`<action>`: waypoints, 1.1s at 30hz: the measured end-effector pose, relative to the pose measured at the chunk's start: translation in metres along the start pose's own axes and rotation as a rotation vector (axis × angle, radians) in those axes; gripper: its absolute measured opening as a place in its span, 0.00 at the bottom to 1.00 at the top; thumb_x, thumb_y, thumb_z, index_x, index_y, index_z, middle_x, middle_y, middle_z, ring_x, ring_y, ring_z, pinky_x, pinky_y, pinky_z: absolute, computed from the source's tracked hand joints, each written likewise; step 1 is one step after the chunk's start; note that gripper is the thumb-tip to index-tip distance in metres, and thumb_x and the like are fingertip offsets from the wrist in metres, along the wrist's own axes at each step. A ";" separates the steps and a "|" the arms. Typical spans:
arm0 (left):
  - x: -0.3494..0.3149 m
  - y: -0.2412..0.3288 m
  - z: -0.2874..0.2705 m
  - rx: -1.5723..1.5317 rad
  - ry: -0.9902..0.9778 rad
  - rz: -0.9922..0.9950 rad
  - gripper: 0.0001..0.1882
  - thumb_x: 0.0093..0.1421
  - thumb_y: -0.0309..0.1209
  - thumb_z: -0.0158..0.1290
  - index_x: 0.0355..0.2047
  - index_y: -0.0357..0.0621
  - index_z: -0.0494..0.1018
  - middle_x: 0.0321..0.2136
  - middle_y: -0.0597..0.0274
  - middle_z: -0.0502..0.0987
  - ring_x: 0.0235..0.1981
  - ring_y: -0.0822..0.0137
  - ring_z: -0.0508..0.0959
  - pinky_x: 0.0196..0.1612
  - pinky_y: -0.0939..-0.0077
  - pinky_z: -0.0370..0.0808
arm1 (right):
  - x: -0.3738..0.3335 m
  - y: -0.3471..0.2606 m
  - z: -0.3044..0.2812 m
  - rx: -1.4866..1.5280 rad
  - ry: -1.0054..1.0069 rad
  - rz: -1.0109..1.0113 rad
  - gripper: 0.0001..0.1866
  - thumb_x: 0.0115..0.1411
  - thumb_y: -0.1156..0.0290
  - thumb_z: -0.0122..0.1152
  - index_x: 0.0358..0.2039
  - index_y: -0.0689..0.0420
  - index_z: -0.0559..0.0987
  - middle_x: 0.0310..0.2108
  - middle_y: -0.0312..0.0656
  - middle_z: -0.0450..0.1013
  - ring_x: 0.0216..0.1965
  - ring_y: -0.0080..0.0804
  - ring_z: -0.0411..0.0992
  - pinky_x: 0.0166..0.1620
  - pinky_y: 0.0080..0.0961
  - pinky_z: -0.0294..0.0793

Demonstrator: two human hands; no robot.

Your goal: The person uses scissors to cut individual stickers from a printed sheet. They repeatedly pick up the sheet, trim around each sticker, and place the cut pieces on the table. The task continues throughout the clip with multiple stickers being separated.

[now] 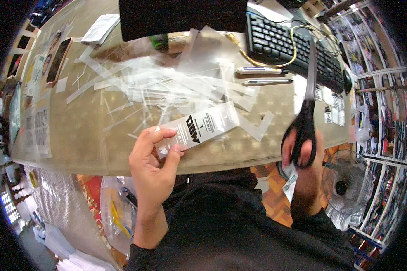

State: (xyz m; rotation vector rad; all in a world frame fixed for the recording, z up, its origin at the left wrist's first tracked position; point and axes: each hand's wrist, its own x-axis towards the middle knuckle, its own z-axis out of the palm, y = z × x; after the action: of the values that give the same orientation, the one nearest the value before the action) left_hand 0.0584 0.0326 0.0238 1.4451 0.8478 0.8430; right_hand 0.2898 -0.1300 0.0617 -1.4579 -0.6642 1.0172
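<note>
My left hand (153, 167) pinches one end of a whitish printed label strip (215, 121) between thumb and fingers. The strip slants up to the right above the table's near edge, with black print on its face. Fingers of my right hand (316, 165) pass through the black handles of a pair of scissors (307, 110). Their blades point away from me, look closed together, and are apart from the strip. Beyond the strip lies a loose heap of clear and whitish film offcuts (167, 86). A bent offcut (261, 128) lies right of the strip.
At the table's (72, 144) back stand a dark screen (181, 18) and a black keyboard (280, 43) with a pale cable (246, 52). A marker (260, 71) and a pen (269, 81) lie before it. A phone (59, 61) sits left; a fan (348, 180) stands right.
</note>
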 end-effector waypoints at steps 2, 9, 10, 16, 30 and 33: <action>-0.003 -0.010 -0.006 0.096 0.008 0.046 0.12 0.49 0.13 0.51 0.35 0.34 0.71 0.36 0.59 0.69 0.38 0.73 0.71 0.38 0.83 0.70 | -0.039 0.018 0.017 -0.059 -0.114 0.180 0.32 0.45 0.39 0.63 0.27 0.60 0.71 0.18 0.38 0.73 0.18 0.24 0.70 0.20 0.19 0.68; -0.008 -0.014 -0.001 0.026 0.093 -0.040 0.12 0.47 0.15 0.56 0.34 0.34 0.71 0.35 0.58 0.70 0.38 0.71 0.71 0.42 0.82 0.68 | -0.085 0.075 0.081 0.147 -0.559 0.290 0.38 0.47 0.30 0.51 0.29 0.60 0.70 0.19 0.37 0.71 0.22 0.28 0.72 0.26 0.22 0.69; -0.009 -0.014 -0.001 0.040 0.090 -0.036 0.12 0.47 0.15 0.56 0.34 0.33 0.71 0.35 0.58 0.70 0.38 0.71 0.71 0.42 0.81 0.68 | -0.080 0.076 0.086 0.143 -0.553 0.280 0.37 0.47 0.31 0.52 0.29 0.59 0.69 0.19 0.37 0.71 0.22 0.28 0.72 0.26 0.22 0.69; -0.020 -0.008 0.007 0.012 0.102 -0.066 0.12 0.47 0.15 0.57 0.34 0.33 0.71 0.36 0.57 0.70 0.38 0.71 0.71 0.42 0.81 0.68 | -0.053 0.082 0.104 0.085 -0.509 0.261 0.34 0.46 0.36 0.59 0.26 0.59 0.67 0.19 0.37 0.71 0.21 0.26 0.72 0.25 0.21 0.69; -0.024 -0.008 0.011 -0.036 0.087 -0.057 0.13 0.49 0.15 0.56 0.36 0.31 0.72 0.38 0.56 0.69 0.39 0.70 0.72 0.41 0.80 0.71 | -0.044 0.090 0.107 0.098 -0.452 0.238 0.28 0.45 0.46 0.67 0.26 0.60 0.68 0.18 0.36 0.70 0.20 0.22 0.69 0.25 0.19 0.68; -0.024 -0.008 0.011 -0.004 0.082 -0.045 0.13 0.48 0.15 0.56 0.36 0.31 0.72 0.38 0.55 0.69 0.39 0.70 0.72 0.41 0.81 0.71 | -0.044 0.090 0.108 0.119 -0.445 0.239 0.27 0.46 0.48 0.67 0.25 0.60 0.68 0.18 0.36 0.70 0.20 0.22 0.69 0.25 0.19 0.68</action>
State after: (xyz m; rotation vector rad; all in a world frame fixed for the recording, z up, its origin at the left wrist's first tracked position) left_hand 0.0565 0.0065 0.0146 1.3904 0.9366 0.8744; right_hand 0.1612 -0.1308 -0.0102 -1.2338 -0.7396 1.5672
